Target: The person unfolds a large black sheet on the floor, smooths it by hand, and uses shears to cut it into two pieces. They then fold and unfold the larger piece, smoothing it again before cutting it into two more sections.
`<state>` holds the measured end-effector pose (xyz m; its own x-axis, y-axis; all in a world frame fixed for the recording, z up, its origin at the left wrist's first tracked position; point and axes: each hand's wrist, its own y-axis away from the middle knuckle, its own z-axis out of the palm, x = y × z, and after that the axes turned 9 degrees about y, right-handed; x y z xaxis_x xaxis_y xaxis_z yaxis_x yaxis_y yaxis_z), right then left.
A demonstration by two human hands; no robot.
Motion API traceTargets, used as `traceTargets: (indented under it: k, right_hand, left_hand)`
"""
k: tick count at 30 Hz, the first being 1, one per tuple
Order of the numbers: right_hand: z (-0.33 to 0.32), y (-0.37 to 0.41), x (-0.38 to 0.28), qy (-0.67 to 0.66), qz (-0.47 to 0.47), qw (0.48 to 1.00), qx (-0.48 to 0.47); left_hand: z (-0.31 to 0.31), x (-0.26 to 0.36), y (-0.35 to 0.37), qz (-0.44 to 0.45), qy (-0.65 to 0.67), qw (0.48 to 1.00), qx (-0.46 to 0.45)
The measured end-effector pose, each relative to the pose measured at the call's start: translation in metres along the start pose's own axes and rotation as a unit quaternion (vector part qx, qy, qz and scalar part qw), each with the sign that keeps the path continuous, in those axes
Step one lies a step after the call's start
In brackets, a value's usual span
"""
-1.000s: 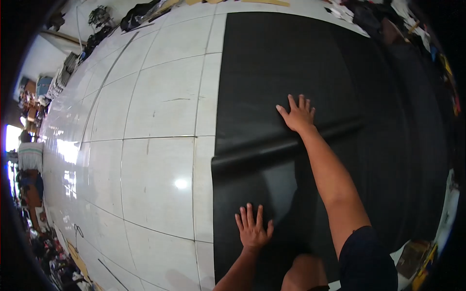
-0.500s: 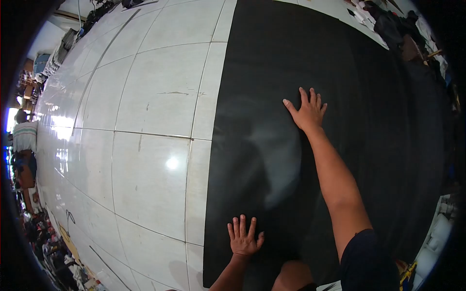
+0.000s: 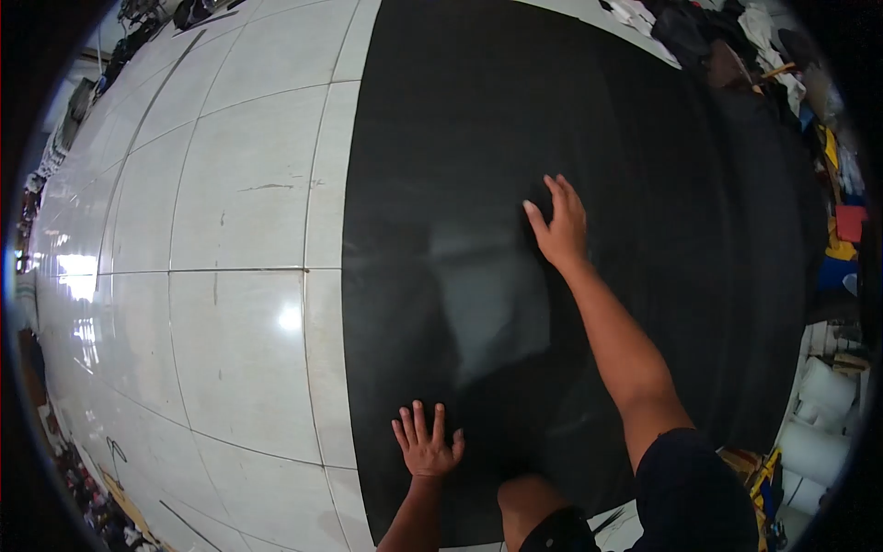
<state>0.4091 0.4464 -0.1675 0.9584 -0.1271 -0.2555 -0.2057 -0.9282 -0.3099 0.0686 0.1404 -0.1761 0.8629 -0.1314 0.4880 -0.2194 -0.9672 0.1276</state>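
Note:
A large black sheet [image 3: 441, 138] lies over the tiled floor, its straight left edge running along the pale tiles. Near the sheet's lower left part, my left hand [image 3: 429, 446] rests palm down with its fingers spread, holding nothing. Farther up, around the sheet's middle, my right hand [image 3: 563, 225] is over the black surface, thumb apart from the fingers and nothing in it. Whether its palm touches the sheet cannot be made out. A bare knee [image 3: 529, 504] shows at the bottom between my arms.
White floor tiles [image 3: 235, 350] stretch along the left. Piled dark and white items [image 3: 690, 32] lie at the upper right. White rolls [image 3: 814, 451] stand at the lower right, beside a yellow item [image 3: 765, 474]. Assorted clutter lines the lower left edge.
The view has shifted to the right, so the sheet appears farther left. My right hand has turned and its fingers are closer together. My left hand remains spread on the sheet.

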Motion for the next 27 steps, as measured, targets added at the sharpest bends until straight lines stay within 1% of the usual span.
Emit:
traceTargets:
  k: [3,6,8,9,10,12,15,17,19,21,22,23,24,25,27]
  right_hand:
    - [-0.059,0.074,0.036,0.014,-0.011,1.0,0.01]
    - [-0.127,0.171,0.082,0.057,0.071,0.995,-0.042]
    - [-0.19,0.241,0.091,-0.016,0.189,0.978,-0.081]
    - [-0.224,0.286,0.094,-0.05,0.258,0.96,-0.097]
    - [-0.256,0.337,0.095,-0.045,0.3,0.945,-0.12]
    - [-0.311,0.405,0.114,-0.035,0.359,0.92,-0.154]
    - [-0.345,0.479,0.166,-0.052,0.343,0.923,-0.167]
    - [-0.345,0.495,0.193,-0.029,0.344,0.912,-0.221]
    - [-0.346,0.48,0.193,0.015,0.293,0.904,-0.311]
    - [-0.329,0.478,0.202,0.052,0.222,0.909,-0.349]
    - [-0.32,0.475,0.197,0.056,0.209,0.911,-0.353]
    - [-0.308,0.475,0.19,0.055,0.196,0.911,-0.359]
    - [-0.293,0.472,0.186,0.034,0.194,0.914,-0.355]
    - [-0.278,0.476,0.181,0.01,0.195,0.917,-0.347]
    - [-0.249,0.483,0.163,0.021,0.234,0.927,-0.292]
  left_hand:
    - [-0.006,0.004,-0.005,-0.001,0.01,1.0,0.008]
    - [-0.006,0.004,-0.007,0.028,0.022,0.998,0.049]
    - [-0.011,0.008,-0.008,0.023,0.015,0.999,0.046]
    - [-0.01,0.009,-0.009,0.025,0.009,0.998,0.057]
    - [-0.009,0.007,-0.005,0.031,0.003,0.998,0.061]
    - [-0.002,0.004,-0.001,0.064,-0.029,0.992,0.104]
    - [0.013,-0.003,-0.001,0.089,-0.072,0.985,0.127]
    - [0.017,-0.009,0.002,0.097,-0.085,0.983,0.133]
    - [0.017,-0.011,0.001,0.106,-0.086,0.981,0.14]
    - [0.018,-0.014,0.0,0.12,-0.085,0.978,0.145]
    - [0.025,-0.04,-0.017,0.146,-0.057,0.982,0.107]
    - [0.028,-0.082,-0.042,0.169,-0.034,0.983,0.065]
    - [0.027,-0.103,-0.053,0.192,-0.012,0.981,0.025]
    - [0.013,-0.098,-0.046,0.191,0.021,0.981,0.023]
    - [-0.053,-0.084,-0.024,0.184,0.087,0.979,0.013]
